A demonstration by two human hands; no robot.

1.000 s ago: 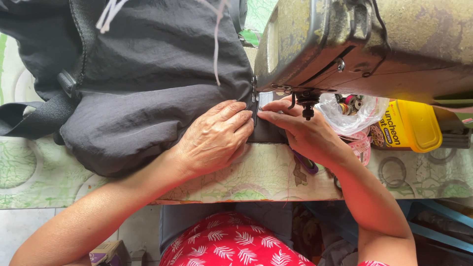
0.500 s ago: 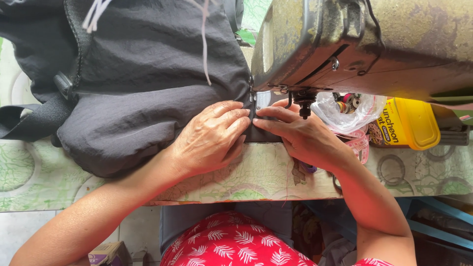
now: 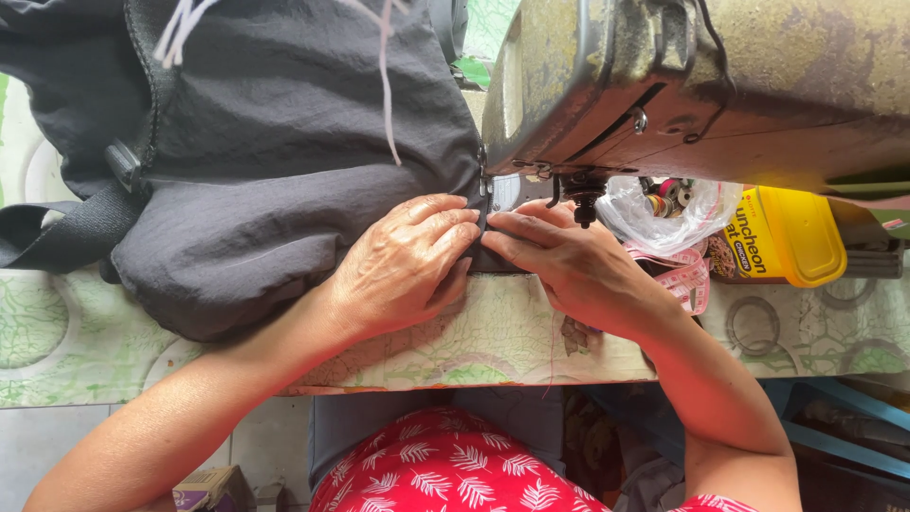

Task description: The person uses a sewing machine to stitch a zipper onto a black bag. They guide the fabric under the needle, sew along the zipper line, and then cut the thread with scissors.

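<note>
A dark grey fabric bag (image 3: 275, 161) with black straps and white cords lies on the sewing table, its edge fed under an old sewing machine (image 3: 701, 85). My left hand (image 3: 408, 265) lies flat on the bag's right edge, fingers pressing the cloth down. My right hand (image 3: 569, 265) presses the same edge from the other side, fingertips meeting the left ones just below the presser foot (image 3: 583, 204). A zipper runs along the edge between the fingertips.
The table (image 3: 493, 341) has a worn green patterned cover. Right of the machine sit a clear plastic bag of bobbins (image 3: 668, 209), a yellow tin (image 3: 782, 237) and a pink measuring tape (image 3: 687, 280). A black strap (image 3: 57, 232) trails left.
The bag and both hands have shifted slightly right and down in view as the head moved; hands keep pressing the same edge at the needle.
</note>
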